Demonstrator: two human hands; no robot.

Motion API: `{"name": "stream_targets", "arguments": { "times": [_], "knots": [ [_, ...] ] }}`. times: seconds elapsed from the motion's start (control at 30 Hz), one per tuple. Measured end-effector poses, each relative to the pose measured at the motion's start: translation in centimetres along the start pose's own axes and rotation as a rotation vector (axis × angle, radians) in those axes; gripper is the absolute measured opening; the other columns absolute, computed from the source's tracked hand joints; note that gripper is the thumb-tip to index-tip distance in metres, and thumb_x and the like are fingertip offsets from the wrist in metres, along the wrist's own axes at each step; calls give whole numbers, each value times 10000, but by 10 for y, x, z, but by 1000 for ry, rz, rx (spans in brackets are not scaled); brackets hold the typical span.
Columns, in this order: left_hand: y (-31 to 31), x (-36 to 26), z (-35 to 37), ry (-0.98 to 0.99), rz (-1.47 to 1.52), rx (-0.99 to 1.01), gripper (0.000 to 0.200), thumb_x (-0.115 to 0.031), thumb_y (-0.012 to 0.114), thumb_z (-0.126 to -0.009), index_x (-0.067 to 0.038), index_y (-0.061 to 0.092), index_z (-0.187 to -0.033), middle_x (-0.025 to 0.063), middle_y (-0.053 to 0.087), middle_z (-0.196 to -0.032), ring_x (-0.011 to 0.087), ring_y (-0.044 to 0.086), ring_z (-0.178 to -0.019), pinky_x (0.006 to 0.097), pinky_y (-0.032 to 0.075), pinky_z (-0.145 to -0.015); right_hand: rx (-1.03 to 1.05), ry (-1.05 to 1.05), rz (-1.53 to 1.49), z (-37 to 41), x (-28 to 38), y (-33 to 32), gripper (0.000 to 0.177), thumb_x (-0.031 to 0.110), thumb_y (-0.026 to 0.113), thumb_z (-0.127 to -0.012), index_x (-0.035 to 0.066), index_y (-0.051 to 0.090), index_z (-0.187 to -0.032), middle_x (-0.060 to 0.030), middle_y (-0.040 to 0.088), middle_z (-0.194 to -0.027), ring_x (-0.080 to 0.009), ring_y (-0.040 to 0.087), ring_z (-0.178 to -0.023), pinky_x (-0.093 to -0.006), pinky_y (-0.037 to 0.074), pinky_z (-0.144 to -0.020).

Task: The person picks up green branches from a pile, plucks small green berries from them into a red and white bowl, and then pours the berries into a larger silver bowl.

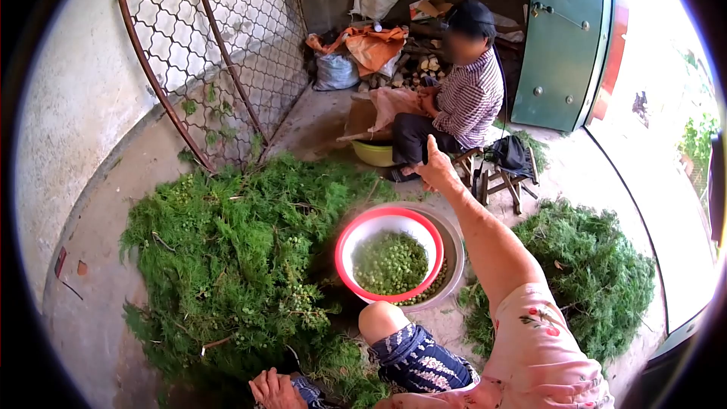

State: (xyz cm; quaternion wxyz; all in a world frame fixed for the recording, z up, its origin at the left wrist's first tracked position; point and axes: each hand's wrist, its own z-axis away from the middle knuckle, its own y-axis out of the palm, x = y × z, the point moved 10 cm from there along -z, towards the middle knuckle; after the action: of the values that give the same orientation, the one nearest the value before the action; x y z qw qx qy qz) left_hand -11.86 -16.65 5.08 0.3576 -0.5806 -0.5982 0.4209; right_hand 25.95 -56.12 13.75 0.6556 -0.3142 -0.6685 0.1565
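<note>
My right hand (434, 169) is stretched out in front of me past the basins, one finger extended and the others bent, holding nothing. At the bottom edge my left hand (276, 391) lies over my patterned trouser leg, its fingers partly in view and nothing seen in them. Before my knee is a white basin with a red rim (342, 251), which holds small green berries (390, 263). It sits tilted in a wider grey metal basin (455, 257) with more berries. Cut feathery green branches (235, 235) lie heaped to the left.
A second heap of branches (587, 280) lies on the right. Ahead, a person in a checked shirt (473, 98) sits by a yellow-green basin (372, 154), next to a wooden stool (507, 182). A metal lattice gate (219, 53) leans on the wall; a green door (560, 53) stands behind.
</note>
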Motion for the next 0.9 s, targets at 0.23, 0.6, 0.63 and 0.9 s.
{"name": "stream_targets", "arguments": {
  "times": [0.23,0.6,0.63,0.9],
  "knots": [
    [-22,-10,3,90,63,-156,196,-156,478,-801,3,592,-818,163,568,-996,329,501,-980,494,368,-885,-16,-36,44,5,2,-5,786,31,589,-722,3,154,-1376,-212,617,-859,-255,627,-545,-345,514,-490],
    [-17,-2,27,2,22,-59,235,-196,598,-780,-72,628,-977,120,536,-1151,324,470,-1102,524,312,-964,-3,-33,-7,5,10,-13,764,35,587,-703,-16,192,-1356,-205,620,-863,-269,630,-553,-344,505,-459],
    [-17,4,32,-38,-14,-50,253,-203,601,-782,-86,627,-1006,116,523,-1185,324,461,-1123,528,299,-978,-14,-31,-1,5,8,-12,754,40,591,-704,-17,206,-1350,-204,620,-854,-271,634,-569,-357,508,-472],
    [-23,18,44,-80,7,-157,284,-297,430,-899,-131,656,-945,100,559,-1127,305,507,-1062,521,319,-966,169,-336,-24,62,37,96,565,264,676,-729,26,472,-1200,-202,627,-956,-248,631,-798,-369,509,-675]
  ]
}}
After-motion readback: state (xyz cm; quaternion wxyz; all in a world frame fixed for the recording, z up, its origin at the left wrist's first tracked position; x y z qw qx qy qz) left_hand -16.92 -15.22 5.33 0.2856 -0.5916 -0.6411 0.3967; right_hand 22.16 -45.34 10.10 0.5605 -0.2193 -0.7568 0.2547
